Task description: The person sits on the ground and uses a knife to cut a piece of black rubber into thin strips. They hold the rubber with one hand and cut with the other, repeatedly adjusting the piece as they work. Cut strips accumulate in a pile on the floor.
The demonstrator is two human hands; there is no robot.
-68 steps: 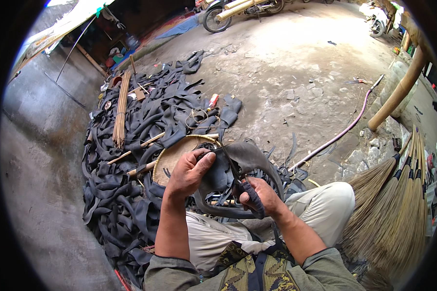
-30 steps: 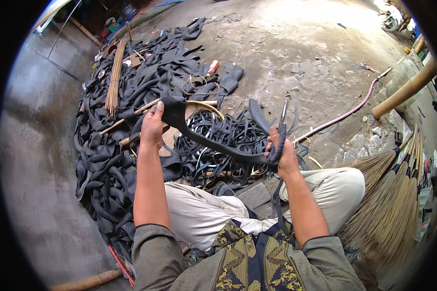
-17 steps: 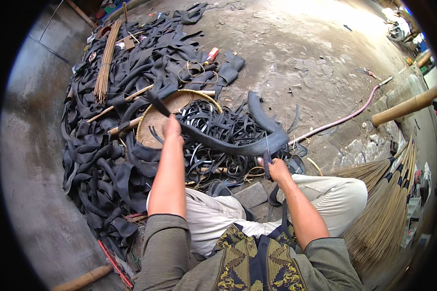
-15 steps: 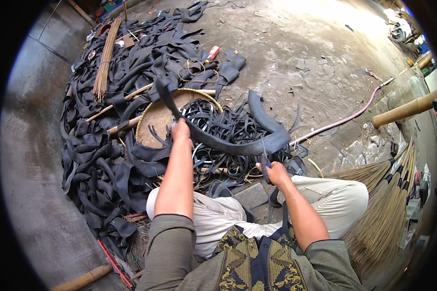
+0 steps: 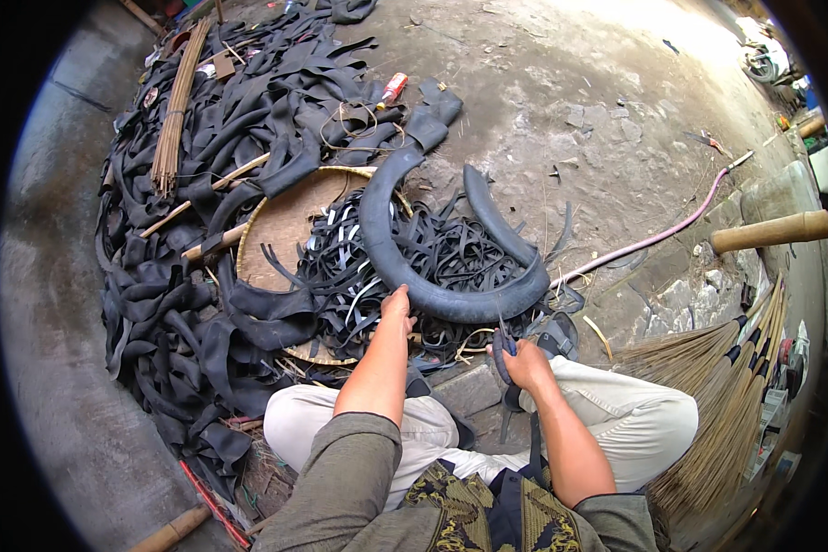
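Observation:
A long curved length of black rubber inner tube (image 5: 383, 241) arches over a heap of thin black rubber strips (image 5: 336, 267). Against its lower edge my left hand (image 5: 396, 309) is closed, gripping the rubber. My right hand (image 5: 527, 364) is closed around dark-handled scissors (image 5: 501, 354), whose points face up just below the tube's right part. The strips lie on and beside a round woven bamboo tray (image 5: 276, 237). How my left fingers wrap under the tube is partly hidden.
Flattened black rubber pieces (image 5: 170, 313) cover the ground on the left, with a bundle of thin sticks (image 5: 177, 120) on top. A red bottle (image 5: 393, 90) lies behind. To the right are a pink hose (image 5: 657, 234), a bamboo pole (image 5: 772, 232) and stick brooms (image 5: 722, 396).
My left hand has moved right and nearer to me along the tube. The tube's left part has swung from a raised slant into a rounded arch. The scissors have dropped slightly.

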